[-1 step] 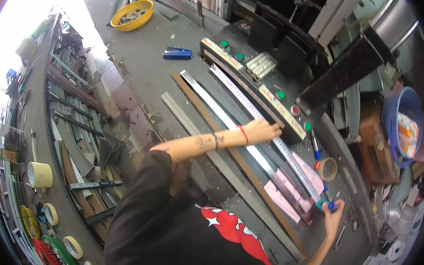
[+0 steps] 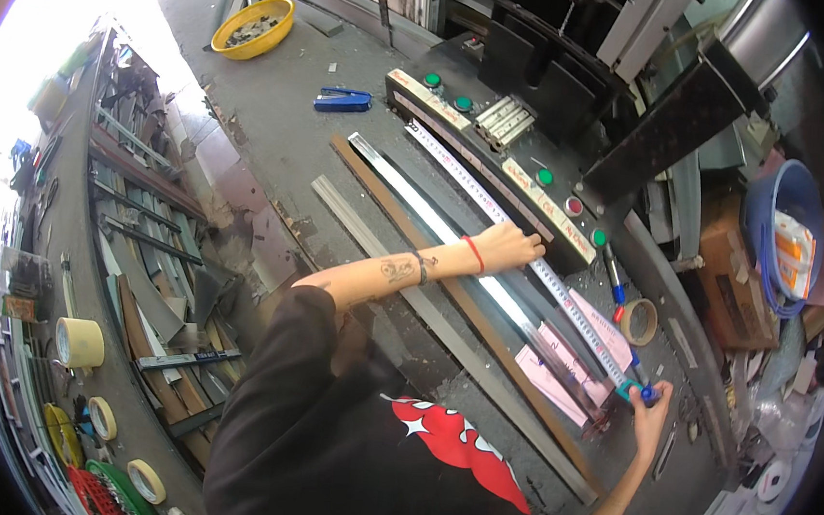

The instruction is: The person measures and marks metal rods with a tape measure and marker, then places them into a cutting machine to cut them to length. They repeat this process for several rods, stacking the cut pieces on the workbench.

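Observation:
A tape measure (image 2: 572,314) lies drawn out across the bench, its white blade running from the far left to its teal and blue case at the near right. My right hand (image 2: 649,417) is closed around the case. Partway along, my left hand (image 2: 507,250) bends its fingers closed over the blade, where the fingertips are partly hidden. Beside the blade lie a shiny metal strip (image 2: 416,205), a brown strip (image 2: 392,209) and a grey ribbed strip (image 2: 365,236), roughly parallel. Pink paper pieces (image 2: 542,389) with pen marks lie under the strips' near ends.
Beyond the blade stands a machine panel (image 2: 542,205) with green and red buttons. A marker (image 2: 614,276) and a tape roll (image 2: 638,321) lie to the right. A blue stapler (image 2: 343,100) and a yellow basket (image 2: 254,29) sit farther off. Left is a rack of offcuts (image 2: 155,266).

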{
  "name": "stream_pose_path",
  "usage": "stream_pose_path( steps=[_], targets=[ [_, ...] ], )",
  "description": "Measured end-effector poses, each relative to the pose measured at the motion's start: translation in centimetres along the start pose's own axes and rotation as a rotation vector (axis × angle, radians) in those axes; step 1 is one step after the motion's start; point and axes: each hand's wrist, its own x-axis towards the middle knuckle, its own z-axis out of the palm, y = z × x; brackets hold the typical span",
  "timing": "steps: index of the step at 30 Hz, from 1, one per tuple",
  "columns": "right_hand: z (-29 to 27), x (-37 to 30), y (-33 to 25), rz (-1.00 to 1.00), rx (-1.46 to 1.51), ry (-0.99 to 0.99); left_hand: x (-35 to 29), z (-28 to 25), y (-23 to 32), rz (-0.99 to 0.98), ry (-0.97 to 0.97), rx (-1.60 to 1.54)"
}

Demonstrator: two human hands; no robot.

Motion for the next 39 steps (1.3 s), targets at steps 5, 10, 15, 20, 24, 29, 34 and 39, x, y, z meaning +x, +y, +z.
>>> stream_pose_path(
  steps=[5, 10, 15, 20, 24, 29, 34, 39],
  targets=[
    [0.1, 0.1, 0.5, -0.021, -0.023, 0.036, 0.8, 0.4, -0.9, 0.093, 0.047, 0.051],
    [-0.3, 0.3, 1.2, -0.017, -0.017, 0.075, 1.2, 0.5, -1.3, 0.107, -0.06, -0.07],
    [-0.3, 0.5, 1.9, -0.029, -0.012, 0.043, 0.9, -0.2, -1.4, 0.035, -0.178, -0.252],
    [0.3, 0.4, 2.3, -0.1, -0.057, 0.073, -0.2, -0.6, -1.0, -0.023, -0.097, -0.332],
    [0.4, 0.4, 2.4, -0.047, -0.02, 0.039, -0.1, -0.5, -1.1, -0.076, -0.055, -0.366],
    [0.7, 0.3, 2.5, -0.034, 0.081, 0.019, 0.3, -0.7, -1.0, -0.093, 0.0, -0.405],
    [1.2, -0.5, 2.1, -0.058, 0.06, 0.035, 0.0, -0.9, -0.5, -0.155, 0.003, -0.406],
    [1.5, -1.6, 0.6, -0.069, -0.082, 0.059, -0.2, -0.7, -0.3, -0.179, 0.038, -0.418]
  ],
)
